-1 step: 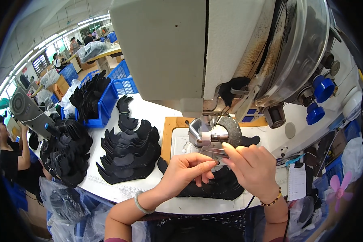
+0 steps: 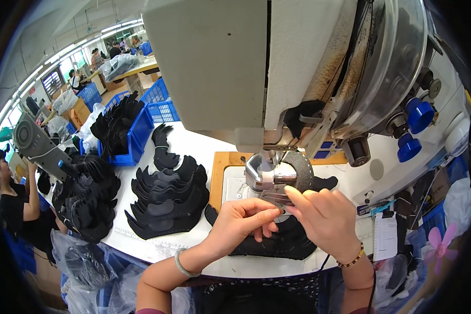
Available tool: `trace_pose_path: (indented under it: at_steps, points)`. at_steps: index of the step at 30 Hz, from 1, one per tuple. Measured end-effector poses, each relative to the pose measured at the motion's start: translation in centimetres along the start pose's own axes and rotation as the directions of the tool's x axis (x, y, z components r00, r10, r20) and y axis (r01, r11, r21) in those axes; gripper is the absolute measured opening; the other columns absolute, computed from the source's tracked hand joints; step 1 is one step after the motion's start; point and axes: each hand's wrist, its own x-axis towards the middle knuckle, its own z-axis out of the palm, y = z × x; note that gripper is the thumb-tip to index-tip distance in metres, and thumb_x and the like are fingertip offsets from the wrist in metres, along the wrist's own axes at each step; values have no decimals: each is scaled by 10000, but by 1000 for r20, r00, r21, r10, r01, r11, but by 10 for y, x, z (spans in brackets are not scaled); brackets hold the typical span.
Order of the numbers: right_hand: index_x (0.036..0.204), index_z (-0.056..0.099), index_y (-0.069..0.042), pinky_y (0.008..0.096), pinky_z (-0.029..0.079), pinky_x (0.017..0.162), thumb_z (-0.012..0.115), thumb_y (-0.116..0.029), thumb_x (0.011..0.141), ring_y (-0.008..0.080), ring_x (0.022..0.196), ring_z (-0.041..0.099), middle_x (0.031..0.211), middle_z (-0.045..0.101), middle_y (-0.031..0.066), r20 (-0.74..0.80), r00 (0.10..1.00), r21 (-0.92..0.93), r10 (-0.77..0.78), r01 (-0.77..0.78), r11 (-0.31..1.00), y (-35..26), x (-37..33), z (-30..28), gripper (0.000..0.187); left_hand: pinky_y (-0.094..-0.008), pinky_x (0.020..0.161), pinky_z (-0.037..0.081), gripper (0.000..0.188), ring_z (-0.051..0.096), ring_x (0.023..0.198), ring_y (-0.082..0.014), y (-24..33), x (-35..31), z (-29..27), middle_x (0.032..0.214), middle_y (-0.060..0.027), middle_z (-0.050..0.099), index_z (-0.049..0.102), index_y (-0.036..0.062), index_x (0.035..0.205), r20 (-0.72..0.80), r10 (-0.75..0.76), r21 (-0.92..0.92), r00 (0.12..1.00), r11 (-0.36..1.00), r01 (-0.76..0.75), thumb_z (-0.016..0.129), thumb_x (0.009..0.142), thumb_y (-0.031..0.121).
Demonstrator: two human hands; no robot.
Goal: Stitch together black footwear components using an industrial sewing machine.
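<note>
Both hands met at the needle area of the sewing machine. Left hand had its fingers curled, thumb and forefinger pinched on the edge of a black shoe upper piece; right hand pinched the same edge from 3 o'clock, fingertips almost touching the left ones just below the metal presser assembly.

That black piece lay flat on the white table, mostly under the hands, its long axis running from 9 to 3 o'clock along the table's near edge, its curved rim bulging toward 6 o'clock and nearly reaching that edge. Which end was the toe could not be told.

Room was tight at 12 o'clock, where the machine head overhung the hands. At 9 o'clock a stack of black cut pieces sat close, with only a narrow bare strip of table between. Farther toward 10 o'clock stood a blue crate filled with more pieces. At 3 o'clock the table edge was near, past a small paper slip.
</note>
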Motion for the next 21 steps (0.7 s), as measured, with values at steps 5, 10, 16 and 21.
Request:
trace_pose_path:
  at_steps: [5, 10, 16, 21]
  points:
    - [993, 653, -101, 259, 372, 515, 733, -228, 714, 134, 595, 476, 742, 491, -13, -36, 999, 100, 25, -22, 995, 5, -1, 2, 317, -188, 505, 452, 209, 588, 615, -70, 3, 1, -8, 713, -52, 653, 671, -4, 914, -54, 52, 179, 997, 983, -41, 594, 900, 189]
    - [1084, 566, -107, 284, 442, 520, 795, -380, 644, 187, 629, 539, 813, 504, 44, 37, 959, 156, 283, -285, 946, 11, 4, -2, 566, -239, 662, 481, 269, 601, 835, -102, 17, 28, -45, 891, -100, 664, 660, -23, 926, -308, 491, 380, 815, 849, -368, 498, 920, 191]
    - [1210, 558, -95, 324, 483, 616, 660, 45, 495, 267, 745, 607, 1004, 552, 106, 150, 947, 172, 284, -308, 936, 20, 1, 30, 736, -228, 693, 465, 179, 565, 825, -110, 28, 76, -24, 868, -59, 611, 634, -19, 922, -293, 241, 98, 925, 970, -221, 513, 888, 108]
    - [1150, 614, -66, 313, 472, 598, 724, -2, 558, 250, 714, 613, 966, 606, 101, -49, 977, 316, 209, -184, 931, 30, -5, 44, 605, -264, 669, 463, 133, 558, 755, -97, 4, 85, -34, 845, -43, 600, 621, -55, 879, -146, 467, 266, 872, 867, -420, 524, 852, 32]
